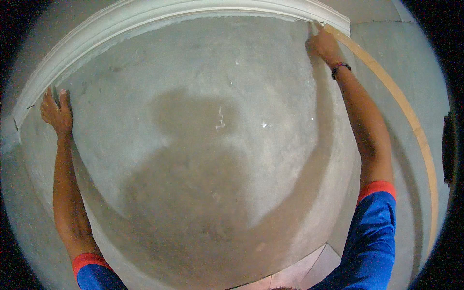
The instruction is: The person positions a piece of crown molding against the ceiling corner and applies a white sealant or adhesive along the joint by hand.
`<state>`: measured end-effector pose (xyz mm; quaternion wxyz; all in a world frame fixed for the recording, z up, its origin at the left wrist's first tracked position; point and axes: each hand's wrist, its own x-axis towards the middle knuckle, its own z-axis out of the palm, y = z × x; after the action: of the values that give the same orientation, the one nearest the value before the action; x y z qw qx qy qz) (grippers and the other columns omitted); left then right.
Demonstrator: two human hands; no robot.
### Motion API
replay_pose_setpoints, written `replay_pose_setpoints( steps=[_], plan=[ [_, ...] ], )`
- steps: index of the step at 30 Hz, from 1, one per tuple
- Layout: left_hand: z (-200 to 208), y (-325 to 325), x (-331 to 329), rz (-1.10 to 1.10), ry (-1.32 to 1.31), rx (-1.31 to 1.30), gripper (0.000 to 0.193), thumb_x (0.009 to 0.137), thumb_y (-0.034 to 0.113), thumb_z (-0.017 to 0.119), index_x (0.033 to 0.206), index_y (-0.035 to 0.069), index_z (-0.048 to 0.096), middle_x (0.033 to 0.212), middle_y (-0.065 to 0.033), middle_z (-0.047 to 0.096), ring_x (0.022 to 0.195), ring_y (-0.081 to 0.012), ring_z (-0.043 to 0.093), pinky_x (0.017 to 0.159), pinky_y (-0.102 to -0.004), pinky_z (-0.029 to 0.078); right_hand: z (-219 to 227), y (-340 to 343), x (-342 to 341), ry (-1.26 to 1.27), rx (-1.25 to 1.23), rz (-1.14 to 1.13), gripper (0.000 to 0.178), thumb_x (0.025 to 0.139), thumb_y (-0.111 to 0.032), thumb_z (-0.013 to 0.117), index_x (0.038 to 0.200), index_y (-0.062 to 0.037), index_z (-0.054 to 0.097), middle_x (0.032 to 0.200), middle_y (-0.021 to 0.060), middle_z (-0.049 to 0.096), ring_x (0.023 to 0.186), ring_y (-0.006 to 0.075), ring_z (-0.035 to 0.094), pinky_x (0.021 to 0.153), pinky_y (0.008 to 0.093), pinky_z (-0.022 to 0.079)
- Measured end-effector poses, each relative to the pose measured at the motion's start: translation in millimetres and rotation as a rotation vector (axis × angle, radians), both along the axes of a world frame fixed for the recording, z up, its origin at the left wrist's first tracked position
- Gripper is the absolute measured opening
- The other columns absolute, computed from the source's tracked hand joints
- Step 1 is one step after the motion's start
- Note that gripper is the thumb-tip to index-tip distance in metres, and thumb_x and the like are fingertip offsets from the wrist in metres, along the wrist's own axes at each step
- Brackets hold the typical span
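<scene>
A long white cornice moulding [203,7] runs along the top of the grey plastered wall [270,87]. Near its left end my left hand [58,112] is raised, fingertips up at the moulding's lower edge and thumb spread apart; it holds nothing. Far to the right, my right hand [323,46] reaches up to the lower edge, one finger stretched toward it and the others partly bent. No object shows in this hand. Close beside it is the top end of a long, thin wooden strip [411,113].
The strip slants down along the adjoining wall [386,41] on the right. Pale tiles [309,268] show at the bottom. A dark object [447,149] sits at the right rim. My shadow falls across the wall, which has small white marks.
</scene>
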<state>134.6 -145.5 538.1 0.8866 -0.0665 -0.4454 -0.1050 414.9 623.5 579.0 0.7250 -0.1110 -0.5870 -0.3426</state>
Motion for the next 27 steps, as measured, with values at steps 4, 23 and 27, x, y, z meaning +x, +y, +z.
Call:
replay_pose_setpoints(
  steps=[4,23,27],
  plan=[
    [3.5,11.0,-1.4,-0.013,0.022,-0.01,0.06,0.095,0.048,0.052,0.138,0.006,0.048,0.137,-0.0227,0.049,0.126,-0.0415,0.043,0.108,-0.0535,0.024,33.6,34.8,22.6,-0.287,-0.598,0.883,0.02,0.092,-0.023,0.051,0.103,-0.0082,0.06,0.082,0.0102,0.065,0.065,0.0225,0.06,0.058,0.0347,0.047],
    [-1.1,-14.6,-24.9,-0.09,-0.007,0.031,0.068,0.089,0.048,0.059,0.139,0.004,0.046,0.14,-0.0251,0.045,0.132,-0.0422,0.037,0.112,-0.0561,0.016,31.2,-103.5,7.2,-0.624,0.019,0.397,0.022,0.078,-0.018,0.07,0.096,-0.0099,0.062,0.087,0.0117,0.064,0.083,0.0327,0.062,0.073,0.0415,0.049],
    [6.8,42.8,-24.9,-0.275,-0.02,0.106,0.069,0.088,0.045,0.061,0.139,0.002,0.045,0.14,-0.0284,0.042,0.133,-0.0443,0.033,0.112,-0.0579,0.017,44.4,-151.8,9.9,-0.624,-0.54,0.677,0.026,0.081,-0.033,0.061,0.075,-0.0071,0.064,0.065,0.0088,0.058,0.062,0.0231,0.057,0.062,0.0388,0.046]
  ],
)
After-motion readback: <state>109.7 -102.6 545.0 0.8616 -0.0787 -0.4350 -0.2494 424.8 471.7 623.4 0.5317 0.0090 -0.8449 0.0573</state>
